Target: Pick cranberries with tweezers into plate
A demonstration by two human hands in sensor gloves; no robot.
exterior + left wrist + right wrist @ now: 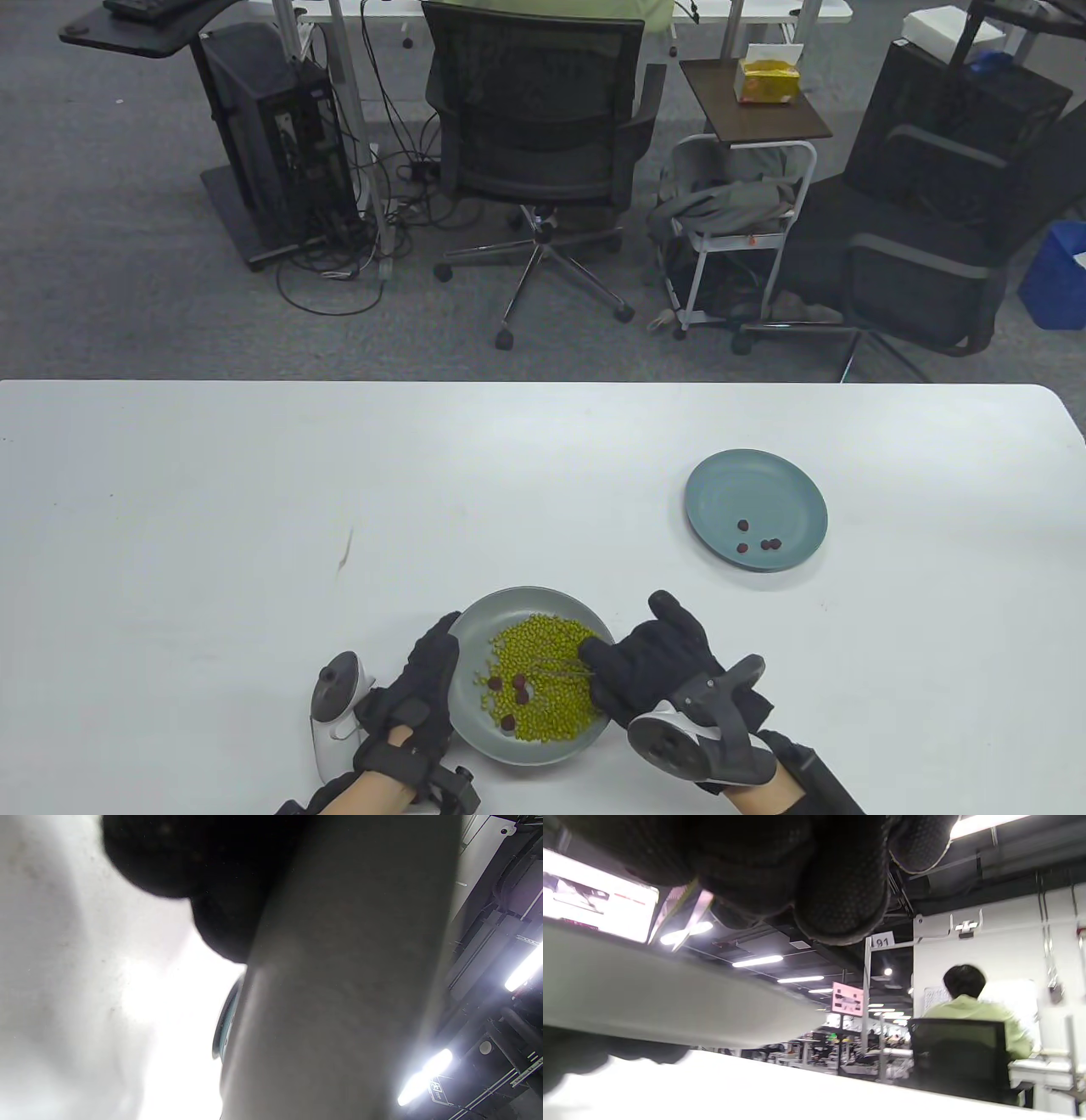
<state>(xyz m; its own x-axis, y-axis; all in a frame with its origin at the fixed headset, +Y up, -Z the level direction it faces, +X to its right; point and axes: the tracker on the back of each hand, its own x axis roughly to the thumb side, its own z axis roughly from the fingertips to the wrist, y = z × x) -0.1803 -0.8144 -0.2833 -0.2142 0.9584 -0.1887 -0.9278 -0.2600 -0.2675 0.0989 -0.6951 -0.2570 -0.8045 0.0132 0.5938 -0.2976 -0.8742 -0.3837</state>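
Here, cranberries (516,689): dark, wrinkled; among green beans in grey dish (475,630), bottom centre; four on round teal plate (793,484), right
Tweezers (556,668): thin metal; pinched by right hand (657,666)
Left hand (416,692): holds dish rim
Table (254,509): smooth white; office behind

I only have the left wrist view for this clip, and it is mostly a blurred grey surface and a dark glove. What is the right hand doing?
Observer: In the table view the right hand holds thin tweezers over the grey plate of green beans, tips near the cranberries among the beans.
Operator: And the left hand?
Observer: The left hand rests against that plate's left rim.
Operator: Any cranberries moved yet?
Observer: Four cranberries lie in the blue plate, farther back to the right.
Operator: Is one in the tweezers now?
Observer: Too small to tell.
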